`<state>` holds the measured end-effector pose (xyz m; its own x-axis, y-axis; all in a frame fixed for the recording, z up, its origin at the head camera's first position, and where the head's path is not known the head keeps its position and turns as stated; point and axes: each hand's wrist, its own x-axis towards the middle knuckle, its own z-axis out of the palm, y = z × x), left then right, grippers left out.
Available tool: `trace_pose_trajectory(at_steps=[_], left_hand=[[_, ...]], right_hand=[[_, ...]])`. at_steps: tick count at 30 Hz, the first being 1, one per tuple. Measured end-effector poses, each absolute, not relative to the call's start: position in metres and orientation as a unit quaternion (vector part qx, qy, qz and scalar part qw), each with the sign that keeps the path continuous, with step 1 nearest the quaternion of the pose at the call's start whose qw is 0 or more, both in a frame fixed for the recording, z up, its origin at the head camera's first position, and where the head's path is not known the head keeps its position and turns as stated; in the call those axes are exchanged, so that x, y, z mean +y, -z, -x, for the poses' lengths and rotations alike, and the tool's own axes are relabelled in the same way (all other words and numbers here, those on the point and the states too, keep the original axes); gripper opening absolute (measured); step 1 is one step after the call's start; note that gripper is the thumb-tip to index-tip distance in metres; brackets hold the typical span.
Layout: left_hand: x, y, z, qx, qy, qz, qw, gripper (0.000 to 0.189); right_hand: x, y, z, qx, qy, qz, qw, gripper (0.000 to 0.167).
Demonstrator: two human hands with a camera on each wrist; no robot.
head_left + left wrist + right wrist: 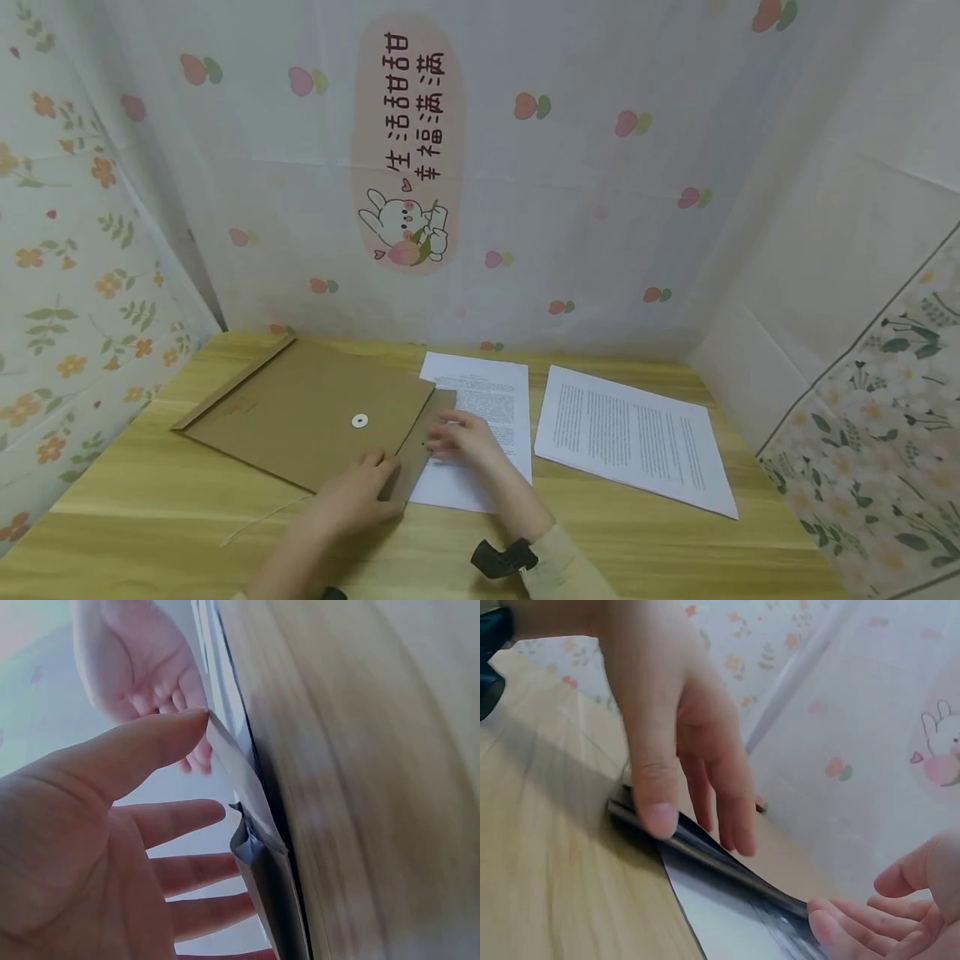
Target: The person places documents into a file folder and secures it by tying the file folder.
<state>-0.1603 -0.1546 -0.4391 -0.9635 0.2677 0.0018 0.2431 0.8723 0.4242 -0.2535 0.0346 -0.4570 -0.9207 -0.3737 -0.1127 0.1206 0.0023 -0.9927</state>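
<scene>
A brown string-tie document envelope (300, 408) lies on the table with its flap (415, 450) folded out to the right, over part of a printed sheet (502, 417). My left hand (354, 497) rests at the near side of the envelope's mouth. Its thumb touches the flap edge in the left wrist view, and the fingers extend over the envelope. Beside the flap's far part is my right hand (468, 443), fingers loosely bent. In the right wrist view, its fingertips (823, 926) meet the flap's edge; any pinch is unclear.
Another printed paper stack (633, 437) lies to the right on the wood-grain table (622, 542). A white button (360, 421) sits on the envelope, and a thin string (262, 521) trails from its near edge. Patterned cloth (585, 208) hangs behind and at both sides.
</scene>
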Motion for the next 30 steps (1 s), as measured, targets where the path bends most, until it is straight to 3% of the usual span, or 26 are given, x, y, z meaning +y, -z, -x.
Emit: trace_pose_trajectory(at_steps=[12,21,30], left_hand=[[-0.144,0.441,0.168,0.948,-0.280,-0.150,0.017,0.060],[-0.118,0.430,0.182,0.929,-0.325,-0.176,0.013,0.061],[-0.089,0.423,0.199,0.910,-0.367,-0.195,0.013,0.058]], right_hand=[[0.100,0.438,0.246,0.728,0.667,0.087,0.133,0.042],[0.151,0.415,0.239,0.787,0.608,0.066,0.074,0.033],[0.204,0.393,0.240,0.825,0.561,0.055,0.047,0.035]])
